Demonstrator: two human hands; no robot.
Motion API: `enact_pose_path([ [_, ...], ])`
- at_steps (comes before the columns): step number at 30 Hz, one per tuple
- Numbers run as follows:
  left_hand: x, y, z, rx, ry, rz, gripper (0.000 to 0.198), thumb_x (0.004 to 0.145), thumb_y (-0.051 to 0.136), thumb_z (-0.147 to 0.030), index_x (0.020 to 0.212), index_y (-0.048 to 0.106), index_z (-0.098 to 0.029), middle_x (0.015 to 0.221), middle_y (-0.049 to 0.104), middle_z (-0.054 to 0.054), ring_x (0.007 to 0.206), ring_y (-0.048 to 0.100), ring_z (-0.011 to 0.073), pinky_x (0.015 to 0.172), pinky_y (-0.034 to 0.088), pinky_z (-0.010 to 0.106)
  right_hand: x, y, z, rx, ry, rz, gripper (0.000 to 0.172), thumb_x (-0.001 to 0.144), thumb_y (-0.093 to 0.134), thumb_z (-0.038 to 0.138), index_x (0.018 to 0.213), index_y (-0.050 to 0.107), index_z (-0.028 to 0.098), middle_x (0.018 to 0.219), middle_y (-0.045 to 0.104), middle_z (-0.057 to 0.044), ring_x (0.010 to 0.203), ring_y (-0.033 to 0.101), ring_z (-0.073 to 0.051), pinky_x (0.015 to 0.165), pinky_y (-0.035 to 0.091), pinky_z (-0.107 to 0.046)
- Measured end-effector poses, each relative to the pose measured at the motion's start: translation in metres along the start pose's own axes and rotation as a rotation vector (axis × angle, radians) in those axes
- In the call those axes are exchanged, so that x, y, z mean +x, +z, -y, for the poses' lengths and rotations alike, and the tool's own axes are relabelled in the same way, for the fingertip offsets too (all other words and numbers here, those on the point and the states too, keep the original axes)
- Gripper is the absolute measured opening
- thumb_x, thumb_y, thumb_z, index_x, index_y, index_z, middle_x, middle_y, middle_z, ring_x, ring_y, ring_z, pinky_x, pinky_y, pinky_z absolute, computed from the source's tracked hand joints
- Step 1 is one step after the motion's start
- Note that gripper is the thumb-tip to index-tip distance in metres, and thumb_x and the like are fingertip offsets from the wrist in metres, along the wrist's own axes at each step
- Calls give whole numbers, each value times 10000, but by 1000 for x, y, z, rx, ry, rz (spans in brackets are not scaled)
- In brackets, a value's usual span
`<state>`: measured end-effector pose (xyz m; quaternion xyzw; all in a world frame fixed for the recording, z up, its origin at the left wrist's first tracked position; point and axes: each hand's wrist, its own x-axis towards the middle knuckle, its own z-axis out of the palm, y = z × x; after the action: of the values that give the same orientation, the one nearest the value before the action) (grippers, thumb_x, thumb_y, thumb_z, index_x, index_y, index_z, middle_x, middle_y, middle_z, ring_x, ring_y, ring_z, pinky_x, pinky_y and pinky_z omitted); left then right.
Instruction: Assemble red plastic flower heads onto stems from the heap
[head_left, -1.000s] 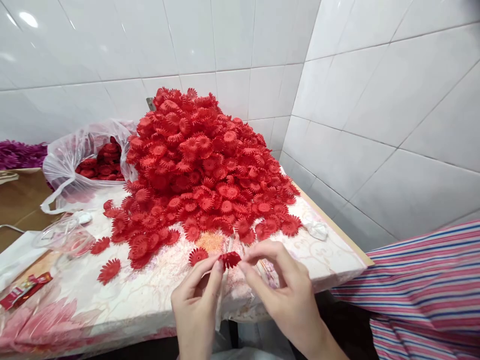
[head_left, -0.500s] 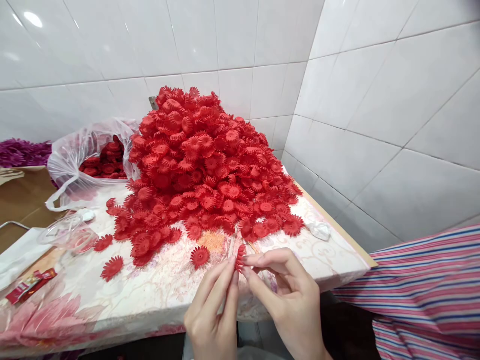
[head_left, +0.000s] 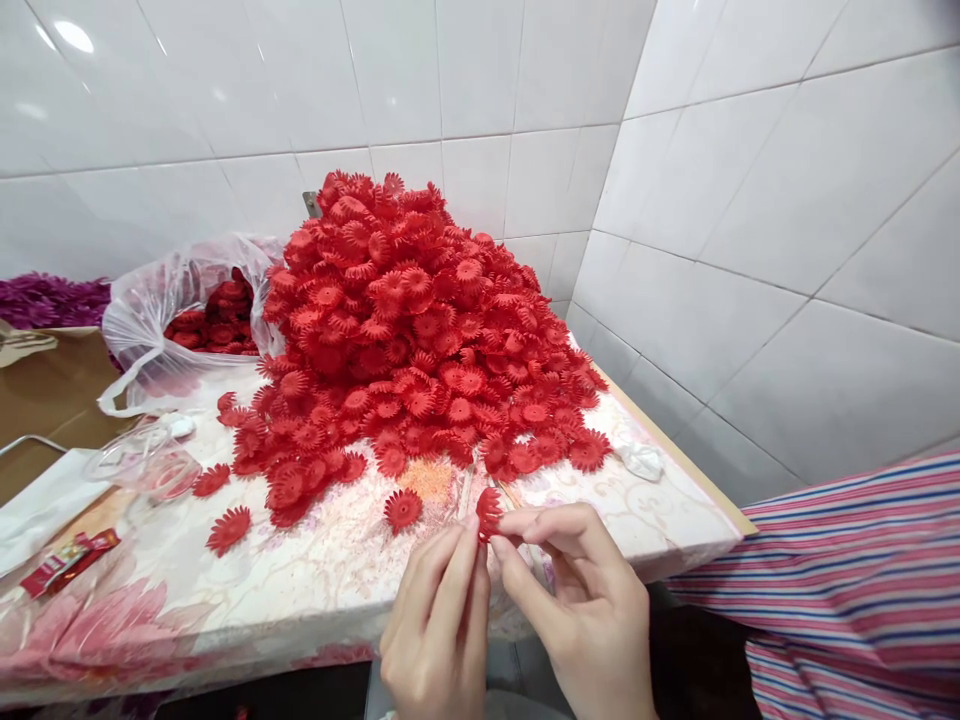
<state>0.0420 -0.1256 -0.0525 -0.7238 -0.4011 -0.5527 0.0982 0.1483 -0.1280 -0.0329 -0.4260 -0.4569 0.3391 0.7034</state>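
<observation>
Between my two hands, just off the table's front edge, is a red artificial flower piece (head_left: pixel 489 512) with narrow fringed petals. My left hand (head_left: pixel 439 620) pinches it from the left with closed fingers. From the right, my right hand (head_left: pixel 581 600) grips its petals between thumb and index finger. One similar loose red flower (head_left: pixel 403 510) lies on the table just left of my fingertips. Behind my hands rises a large pile of red flower pieces (head_left: pixel 420 340). Thin sticks lie partly hidden behind my fingers.
A clear plastic bag (head_left: pixel 150 370) holding dark red pieces stands left of the pile. A cardboard box (head_left: pixel 60 390), purple flowers (head_left: pixel 52 303) and a red wrapper (head_left: pixel 69 563) are at the left. A tiled wall (head_left: pixel 810 230) and striped cloth (head_left: pixel 832 570) bound the right.
The flower piece has turned in my fingers, so its fringed petals show more broadly now. Both hands have shifted slightly right in the picture.
</observation>
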Motion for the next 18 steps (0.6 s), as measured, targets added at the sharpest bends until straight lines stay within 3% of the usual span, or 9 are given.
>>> enact_pose_path([
  [5, -3, 1, -1, 6, -30, -9, 259, 788, 622, 20, 1026, 657, -75, 920, 702, 128, 842, 680, 184, 769, 569, 259, 0, -2, 2, 17, 78, 28, 219, 692, 731, 114, 781, 581, 247, 775, 648, 32, 678, 653, -122, 665, 548, -200],
  [8, -9, 2, -1, 6, -42, 24, 319, 786, 625, 13, 1091, 649, -76, 942, 705, 135, 875, 678, 199, 805, 557, 274, -1, -3, 1, -12, 47, 34, 269, 651, 763, 103, 797, 595, 254, 792, 647, 35, 733, 648, -125, 711, 539, -195],
  [11, -10, 4, -4, -15, -78, 12, 319, 763, 651, 13, 1062, 675, -98, 937, 722, 124, 865, 684, 192, 823, 544, 262, -2, -4, -4, -1, 28, 18, 219, 715, 729, 108, 797, 598, 262, 773, 648, 40, 748, 648, -111, 712, 528, -170],
  [14, -5, 4, -10, -145, -278, -17, 276, 780, 638, -35, 1016, 714, -155, 914, 738, 79, 812, 693, 168, 799, 542, 233, -1, -5, -4, 92, 100, 37, 189, 749, 719, 137, 783, 577, 257, 753, 644, 42, 715, 654, -104, 685, 532, -165],
  [18, 7, -2, -17, -354, -577, -20, 224, 761, 662, -94, 893, 763, -244, 851, 758, 7, 752, 692, 140, 750, 538, 194, 5, -8, 3, 237, 311, 67, 257, 725, 762, 187, 725, 509, 234, 746, 634, 47, 682, 627, -96, 644, 515, -172],
])
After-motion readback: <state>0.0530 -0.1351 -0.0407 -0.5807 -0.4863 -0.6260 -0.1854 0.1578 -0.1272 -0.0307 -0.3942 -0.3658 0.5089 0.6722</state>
